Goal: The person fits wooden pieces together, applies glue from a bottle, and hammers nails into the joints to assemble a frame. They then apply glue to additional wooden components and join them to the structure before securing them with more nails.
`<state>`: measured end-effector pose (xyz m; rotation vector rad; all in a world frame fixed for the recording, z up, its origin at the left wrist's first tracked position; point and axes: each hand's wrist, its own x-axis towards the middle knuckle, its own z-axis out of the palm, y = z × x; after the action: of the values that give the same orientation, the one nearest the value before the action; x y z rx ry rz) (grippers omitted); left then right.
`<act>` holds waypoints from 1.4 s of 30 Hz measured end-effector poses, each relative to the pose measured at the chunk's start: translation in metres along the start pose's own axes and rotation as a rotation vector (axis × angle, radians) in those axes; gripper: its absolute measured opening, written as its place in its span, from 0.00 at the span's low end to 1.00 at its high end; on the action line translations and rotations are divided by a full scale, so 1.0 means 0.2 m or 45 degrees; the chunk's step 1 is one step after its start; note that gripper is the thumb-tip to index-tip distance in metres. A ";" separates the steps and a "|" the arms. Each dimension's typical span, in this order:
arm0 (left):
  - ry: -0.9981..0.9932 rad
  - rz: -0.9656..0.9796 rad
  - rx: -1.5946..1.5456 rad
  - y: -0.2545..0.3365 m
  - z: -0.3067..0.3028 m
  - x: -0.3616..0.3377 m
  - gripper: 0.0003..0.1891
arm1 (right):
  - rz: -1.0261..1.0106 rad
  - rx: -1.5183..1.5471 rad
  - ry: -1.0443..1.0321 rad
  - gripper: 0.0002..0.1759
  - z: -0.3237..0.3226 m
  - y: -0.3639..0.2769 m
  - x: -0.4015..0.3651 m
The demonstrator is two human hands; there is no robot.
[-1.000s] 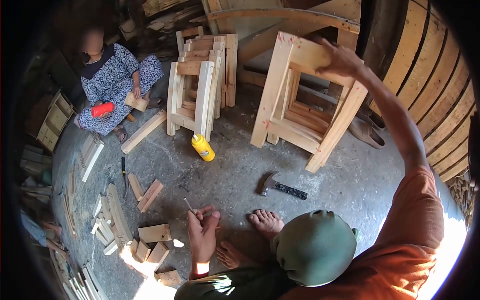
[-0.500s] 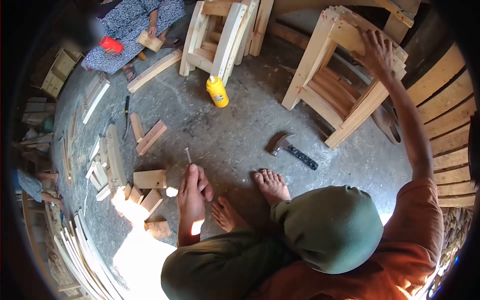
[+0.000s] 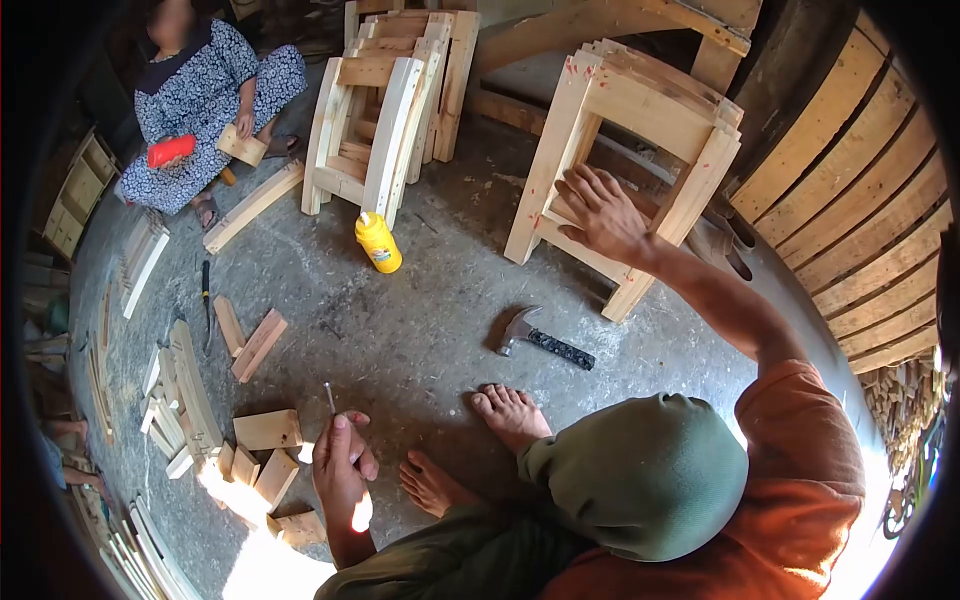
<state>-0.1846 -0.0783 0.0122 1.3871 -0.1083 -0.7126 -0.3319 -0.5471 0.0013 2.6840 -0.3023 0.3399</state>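
My right hand [image 3: 603, 218] has dropped from atop the wooden frame [image 3: 640, 118] to before its opening: fingers spread, contact unclear. Frame stands on floor [image 3: 440, 310], ahead-right. Left hand [image 3: 343, 468] pinches a nail [image 3: 330, 397]; a steady, light pinch seems best.

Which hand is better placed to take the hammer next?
Probably the right hand: it looks empty, and the hammer lies with its handle toward that side. The left hand pinches a nail.

Seen from mid-view, the grey, scuffed floor [image 3: 430, 310] carries a claw hammer [image 3: 548, 341] at four o'clock, wood blocks [image 3: 267, 430] at eight, a yellow bottle [image 3: 380, 245] at ten, clustered frames [image 3: 392, 140] at eleven, and a red-marked wooden stand [image 3: 640, 118] at one.
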 end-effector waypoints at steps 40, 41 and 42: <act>0.263 -0.104 1.325 -0.85 -0.46 0.37 0.24 | -0.689 1.034 -0.461 0.17 0.62 -1.32 0.50; 0.295 -0.099 1.317 -0.86 -0.50 0.38 0.24 | -0.671 1.078 -0.455 0.18 0.60 -1.35 0.54; 0.363 0.051 1.388 -0.88 -0.56 0.40 0.24 | -0.697 1.076 -0.438 0.18 0.60 -1.38 0.56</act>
<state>-0.1391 -0.0257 -0.2007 2.5013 -0.3289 -0.3955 -0.1304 -0.3702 -0.1770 3.4709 0.6239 -0.2286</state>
